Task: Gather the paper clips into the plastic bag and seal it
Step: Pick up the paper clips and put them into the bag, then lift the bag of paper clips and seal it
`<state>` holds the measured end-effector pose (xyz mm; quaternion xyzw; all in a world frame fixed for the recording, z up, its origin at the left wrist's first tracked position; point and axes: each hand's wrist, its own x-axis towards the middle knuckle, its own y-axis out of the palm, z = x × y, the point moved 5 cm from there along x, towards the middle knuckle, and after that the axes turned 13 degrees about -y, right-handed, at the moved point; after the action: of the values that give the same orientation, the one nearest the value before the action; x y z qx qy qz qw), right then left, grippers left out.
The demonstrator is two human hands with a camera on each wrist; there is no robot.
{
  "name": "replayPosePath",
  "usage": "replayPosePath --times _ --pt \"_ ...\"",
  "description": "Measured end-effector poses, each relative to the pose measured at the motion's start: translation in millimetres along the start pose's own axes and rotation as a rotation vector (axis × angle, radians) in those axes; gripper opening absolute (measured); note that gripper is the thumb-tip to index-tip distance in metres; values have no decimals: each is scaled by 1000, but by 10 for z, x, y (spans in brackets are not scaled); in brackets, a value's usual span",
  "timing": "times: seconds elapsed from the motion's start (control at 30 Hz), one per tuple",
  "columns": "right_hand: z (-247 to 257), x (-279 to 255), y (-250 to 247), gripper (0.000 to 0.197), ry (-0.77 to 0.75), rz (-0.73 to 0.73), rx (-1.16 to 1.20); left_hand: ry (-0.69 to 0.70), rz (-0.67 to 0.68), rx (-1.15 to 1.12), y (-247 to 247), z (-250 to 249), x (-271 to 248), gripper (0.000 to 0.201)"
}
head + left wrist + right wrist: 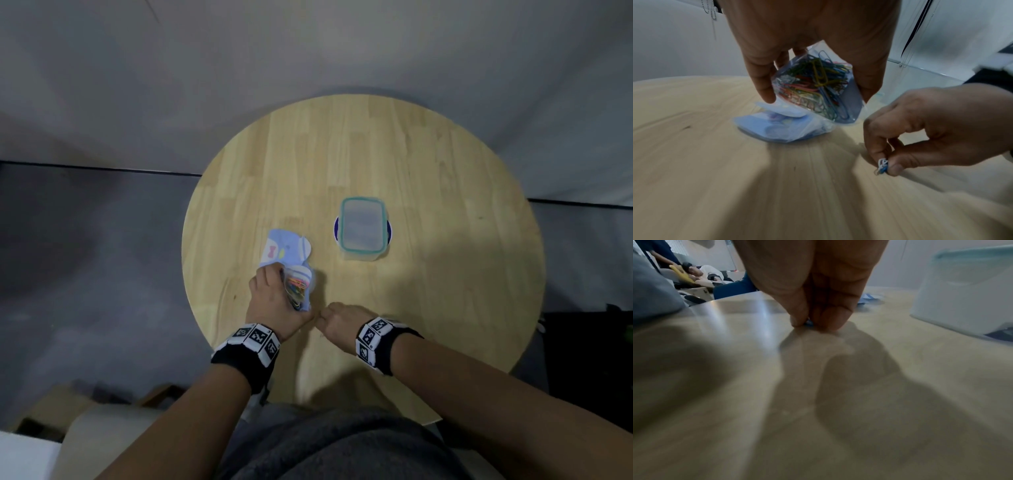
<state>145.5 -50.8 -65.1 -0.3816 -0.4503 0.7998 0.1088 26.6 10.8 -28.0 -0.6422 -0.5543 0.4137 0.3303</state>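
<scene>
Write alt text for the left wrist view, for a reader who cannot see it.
The left hand holds a clear plastic bag stuffed with colourful paper clips just above a round wooden table. At lower right, the right hand pinches a few blue and white clips against the tabletop. Pale blue packaging lies under the bag.

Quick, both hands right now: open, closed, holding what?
Left hand: closed, grip round the plastic bag of coloured paper clips.
Right hand: closed, fingertips pinching a few paper clips, blue and white, just above the table.
</scene>
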Motion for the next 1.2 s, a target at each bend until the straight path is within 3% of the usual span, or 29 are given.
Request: replayPosePath --times 0.13,0.23,0.33,0.4,0.43,0.57,0.7,0.77,0.87,1.0,1.13,1.2 --pt "-48 -80 46 26 -14 -5 21 -6 28 1 52 -13 4 68" --pt "-266 -218 -42 19 184 -113 260 -4 35 -2 72 -16 9 68" --pt "-542 -442 -240 11 459 -515 690 -15 51 -9 100 -39 4 70" --pt "-615 -569 -502 22 516 -796 940 -28 69 -7 130 -96 -7 74" --pt "-615 -578 -645 25 507 -841 1016 -37 78 -10 140 -142 -10 76" --pt "-598 -468 -1025 5 509 -743 919 -61 88 -73 158 -373 -15 76" --pt "-582 -555 -1199 16 563 -656 706 -95 58 -147 109 -539 10 73" --pt "-584 -663 -1257 26 574 -713 645 -102 36 -168 70 -598 11 73" --pt "-532 -781 -1190 30 537 -813 749 -96 8 -201 17 -657 9 76" --pt "-398 -757 -1024 48 439 -778 817 -197 80 -263 -38 -758 24 74" --pt "-530 -810 -1092 31 459 -861 847 -123 91 -308 -123 -862 81 83" --pt "-632 -901 -1166 26 424 -899 860 -123 168 -474 -182 -863 151 91"
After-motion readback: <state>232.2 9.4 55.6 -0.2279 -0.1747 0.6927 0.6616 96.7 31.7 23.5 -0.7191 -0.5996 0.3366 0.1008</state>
